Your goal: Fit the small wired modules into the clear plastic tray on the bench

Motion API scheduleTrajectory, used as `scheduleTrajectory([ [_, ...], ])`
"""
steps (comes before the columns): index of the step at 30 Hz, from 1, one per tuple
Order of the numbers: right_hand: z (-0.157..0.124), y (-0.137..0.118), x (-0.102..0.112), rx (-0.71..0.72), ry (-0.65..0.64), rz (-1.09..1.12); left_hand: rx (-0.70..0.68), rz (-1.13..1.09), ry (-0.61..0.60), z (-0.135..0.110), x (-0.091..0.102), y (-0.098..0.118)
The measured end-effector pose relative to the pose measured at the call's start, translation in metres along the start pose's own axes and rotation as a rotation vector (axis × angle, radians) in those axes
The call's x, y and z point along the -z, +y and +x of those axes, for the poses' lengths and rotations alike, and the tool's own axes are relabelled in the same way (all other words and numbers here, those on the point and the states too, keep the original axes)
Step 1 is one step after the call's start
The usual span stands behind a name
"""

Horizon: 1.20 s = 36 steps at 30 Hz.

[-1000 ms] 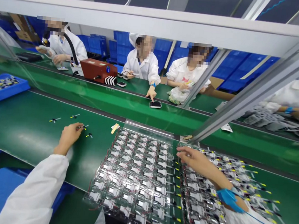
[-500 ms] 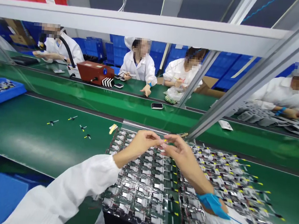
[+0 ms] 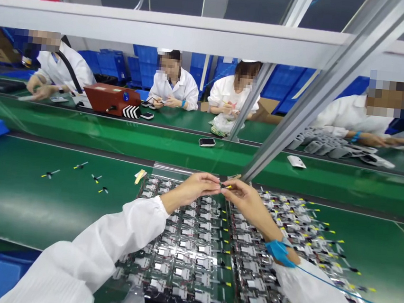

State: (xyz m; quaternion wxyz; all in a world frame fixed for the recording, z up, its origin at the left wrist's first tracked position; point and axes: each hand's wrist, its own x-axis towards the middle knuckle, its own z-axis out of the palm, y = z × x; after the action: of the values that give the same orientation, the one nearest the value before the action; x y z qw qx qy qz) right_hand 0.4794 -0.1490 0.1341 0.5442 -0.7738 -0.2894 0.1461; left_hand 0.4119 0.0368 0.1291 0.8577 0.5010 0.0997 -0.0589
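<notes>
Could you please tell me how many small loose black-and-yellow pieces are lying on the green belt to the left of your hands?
4 loose pieces, all on the green belt: one leftmost, one further right, and two close together beyond it.

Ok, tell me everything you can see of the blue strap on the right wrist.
The blue wrist strap is a broad band, fabric-like in look, wrapped around the wrist just behind the right hand, at the cuff of the white sleeve. A thin blue cord leaves it and runs toward the lower right, across the sleeve.

two hands (image 3: pixel 191 188) (image 3: pixel 249 199), four loose yellow-tipped wires (image 3: pixel 80 165), four co-workers (image 3: pixel 174 89)
</notes>
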Motion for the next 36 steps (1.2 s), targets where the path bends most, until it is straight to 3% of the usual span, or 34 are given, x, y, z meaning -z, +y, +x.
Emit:
scheduleTrajectory([
  [5,0.003,-0.002,0.001,-0.042,-0.055,-0.05,-0.049,0.069,-0.043,0.007,0.004,-0.006],
  [9,0.004,0.004,0.003,-0.114,-0.155,0.01,-0.144,0.294,-0.093,0.016,0.013,-0.012],
  [12,0.003,0.015,0.008,-0.132,-0.124,0.015,-0.331,0.802,-0.138,0.023,0.029,-0.017],
  [16,0.003,0.03,0.012,-0.122,-0.107,-0.115,-0.481,1.685,-0.383,0.025,0.049,-0.027],
  [19,0.005,0.036,0.008,-0.11,-0.103,-0.285,-0.521,1.959,-0.473,0.026,0.052,-0.036],
  [23,0.01,0.039,0.0,-0.1,-0.101,-0.468,-0.544,2.08,-0.504,0.033,0.049,-0.041],
  [36,0.018,0.054,-0.006,-0.102,-0.094,-0.569,-0.58,2.103,-0.597,0.046,0.051,-0.043],
])
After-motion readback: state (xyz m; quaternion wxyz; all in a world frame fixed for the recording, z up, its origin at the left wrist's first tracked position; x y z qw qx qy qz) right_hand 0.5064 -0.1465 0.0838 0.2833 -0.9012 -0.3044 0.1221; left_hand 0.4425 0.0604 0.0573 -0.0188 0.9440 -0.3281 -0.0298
